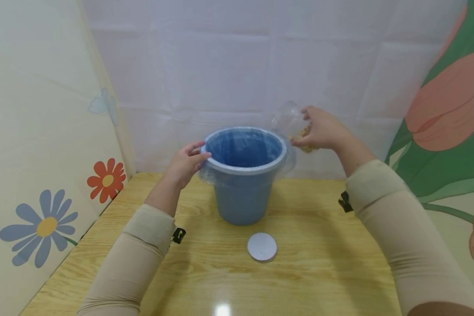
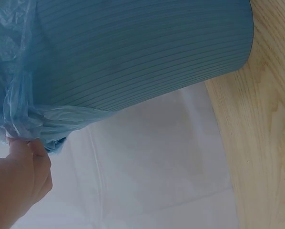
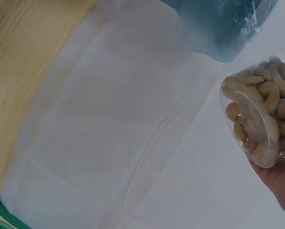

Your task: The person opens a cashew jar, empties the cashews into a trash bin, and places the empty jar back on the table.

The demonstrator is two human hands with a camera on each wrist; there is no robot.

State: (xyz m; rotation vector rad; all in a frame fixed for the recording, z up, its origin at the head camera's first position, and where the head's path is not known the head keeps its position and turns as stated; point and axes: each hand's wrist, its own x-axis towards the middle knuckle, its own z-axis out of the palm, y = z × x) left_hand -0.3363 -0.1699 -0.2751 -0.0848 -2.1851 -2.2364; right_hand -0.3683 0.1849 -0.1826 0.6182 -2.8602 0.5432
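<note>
A blue trash can (image 1: 241, 199) lined with a thin clear-blue plastic bag (image 2: 18, 90) stands upright on the table. My left hand (image 1: 184, 164) grips its rim at the left side, thumb and fingers over the bag's folded edge. To the right of the rim, my right hand (image 1: 321, 129) holds a clear plastic jar (image 1: 288, 117), tilted toward the can. Cashew-like nuts and rounder ones (image 3: 271, 102) lie in the jar's bottom part. In the right wrist view the fingers are mostly cut off by the frame edge.
A round white lid (image 1: 262, 246) lies on the wood-grain table (image 1: 308, 263) in front of the can. White cloth (image 1: 221, 66) hangs close behind. Flower-printed panels (image 1: 35, 131) rise along the left and right sides.
</note>
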